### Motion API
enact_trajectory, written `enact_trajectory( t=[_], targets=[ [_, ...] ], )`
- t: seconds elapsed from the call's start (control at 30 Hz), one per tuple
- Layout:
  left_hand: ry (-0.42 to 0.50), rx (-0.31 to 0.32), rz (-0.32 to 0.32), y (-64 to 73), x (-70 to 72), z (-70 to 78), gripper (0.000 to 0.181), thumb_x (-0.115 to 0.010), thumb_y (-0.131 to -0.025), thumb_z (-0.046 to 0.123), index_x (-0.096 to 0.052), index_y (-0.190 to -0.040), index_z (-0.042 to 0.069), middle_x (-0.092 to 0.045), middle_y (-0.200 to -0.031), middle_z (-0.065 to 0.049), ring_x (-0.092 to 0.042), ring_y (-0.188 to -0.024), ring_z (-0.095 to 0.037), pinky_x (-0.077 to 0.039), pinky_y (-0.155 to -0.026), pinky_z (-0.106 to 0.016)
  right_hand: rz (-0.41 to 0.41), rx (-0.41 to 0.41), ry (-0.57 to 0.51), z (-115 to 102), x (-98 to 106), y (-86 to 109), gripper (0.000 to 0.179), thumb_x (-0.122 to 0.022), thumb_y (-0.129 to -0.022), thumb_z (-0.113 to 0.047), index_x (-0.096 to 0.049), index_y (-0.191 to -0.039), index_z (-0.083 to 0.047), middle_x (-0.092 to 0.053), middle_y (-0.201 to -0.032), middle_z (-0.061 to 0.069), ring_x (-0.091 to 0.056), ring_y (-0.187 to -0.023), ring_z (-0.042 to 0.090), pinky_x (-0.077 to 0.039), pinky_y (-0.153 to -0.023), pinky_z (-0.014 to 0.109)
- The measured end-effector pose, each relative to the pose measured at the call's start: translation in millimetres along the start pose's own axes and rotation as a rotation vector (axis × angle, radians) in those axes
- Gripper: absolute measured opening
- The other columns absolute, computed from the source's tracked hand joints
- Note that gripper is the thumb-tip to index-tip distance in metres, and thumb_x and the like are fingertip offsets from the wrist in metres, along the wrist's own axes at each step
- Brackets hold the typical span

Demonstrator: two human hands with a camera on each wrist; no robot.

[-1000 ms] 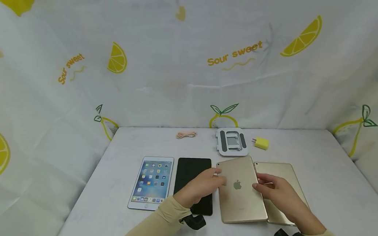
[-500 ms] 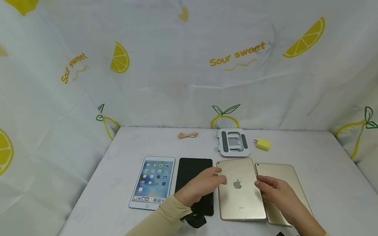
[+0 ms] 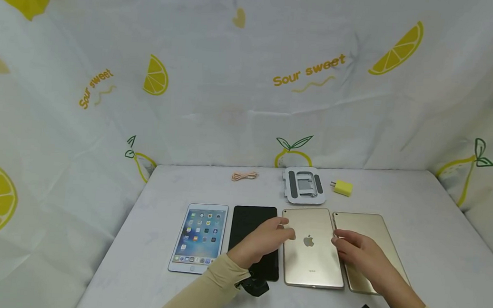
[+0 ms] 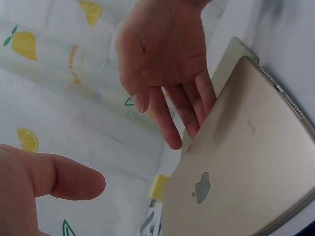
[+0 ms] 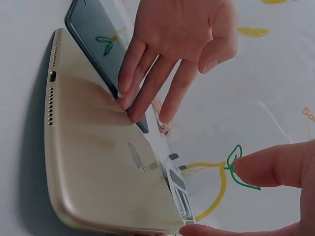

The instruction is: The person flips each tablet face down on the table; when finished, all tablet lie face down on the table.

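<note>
A gold tablet (image 3: 313, 256) lies back up on the white table, its apple logo facing up. My left hand (image 3: 262, 241) reaches over a black tablet (image 3: 252, 221) to the gold one's left edge. In the right wrist view, the left hand's fingers (image 5: 147, 93) are extended with their tips right at that edge, thumb apart. At the opposite edge is my right hand (image 3: 363, 257), over a second gold tablet (image 3: 364, 222). The left wrist view shows the right hand's fingers (image 4: 165, 115) loosely extended beside the edge, its thumb raised clear of the tablet.
On the left lies a white tablet (image 3: 198, 236) with its screen lit. Behind the row are a coiled pink cable (image 3: 244, 176), a folded grey stand (image 3: 304, 185) and a yellow charger plug (image 3: 342, 187). A lemon-printed white sheet (image 3: 215, 113) hangs behind the table.
The middle gold tablet has turned slightly and settled flatter, its near edge shifting left, so it sits straighter beside the black tablet. Both hands stay at its sides.
</note>
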State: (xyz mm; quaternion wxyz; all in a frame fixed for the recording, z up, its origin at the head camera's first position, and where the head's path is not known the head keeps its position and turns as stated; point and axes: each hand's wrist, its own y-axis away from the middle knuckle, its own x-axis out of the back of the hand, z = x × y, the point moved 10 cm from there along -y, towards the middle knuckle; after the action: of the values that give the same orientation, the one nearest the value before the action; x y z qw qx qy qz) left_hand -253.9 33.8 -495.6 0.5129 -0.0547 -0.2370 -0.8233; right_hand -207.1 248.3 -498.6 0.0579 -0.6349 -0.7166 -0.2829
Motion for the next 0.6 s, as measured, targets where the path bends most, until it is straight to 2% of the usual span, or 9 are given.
enact_trajectory(
  t=[0.37,0.47,0.6],
  targets=[
    [-0.013,-0.007,-0.002,-0.5,0.0,-1.0,0.068,-0.067,-0.093,0.034,-0.055,-0.154,0.006,-0.057,-0.158,-0.015,-0.057,-0.143,-0.035,-0.046,-0.119,-0.062,0.031,-0.027,0.040,1.6,-0.7,0.4,0.067,-0.051,-0.114,-0.040,-0.042,-0.158,0.010,-0.051,-0.157,0.037,-0.065,-0.135,0.046,-0.061,-0.105,0.047],
    [-0.012,-0.012,-0.002,-1.0,0.2,-1.1,0.068,-0.067,-0.094,0.034,-0.056,-0.154,0.006,-0.057,-0.157,-0.015,-0.057,-0.142,-0.034,-0.047,-0.119,-0.062,0.054,-0.029,0.078,0.7,-0.3,0.2,0.067,-0.051,-0.114,-0.041,-0.045,-0.156,0.011,-0.054,-0.153,0.038,-0.069,-0.129,0.044,-0.064,-0.100,0.047],
    [-0.013,-0.018,-0.002,-0.8,0.2,-1.2,0.067,-0.067,-0.094,0.034,-0.056,-0.154,0.006,-0.058,-0.157,-0.015,-0.058,-0.141,-0.034,-0.047,-0.119,-0.061,0.101,-0.006,0.195,-5.5,1.1,2.3,0.067,-0.054,-0.112,-0.043,-0.050,-0.153,0.010,-0.059,-0.148,0.037,-0.067,-0.128,0.049,-0.064,-0.097,0.053]
  ],
)
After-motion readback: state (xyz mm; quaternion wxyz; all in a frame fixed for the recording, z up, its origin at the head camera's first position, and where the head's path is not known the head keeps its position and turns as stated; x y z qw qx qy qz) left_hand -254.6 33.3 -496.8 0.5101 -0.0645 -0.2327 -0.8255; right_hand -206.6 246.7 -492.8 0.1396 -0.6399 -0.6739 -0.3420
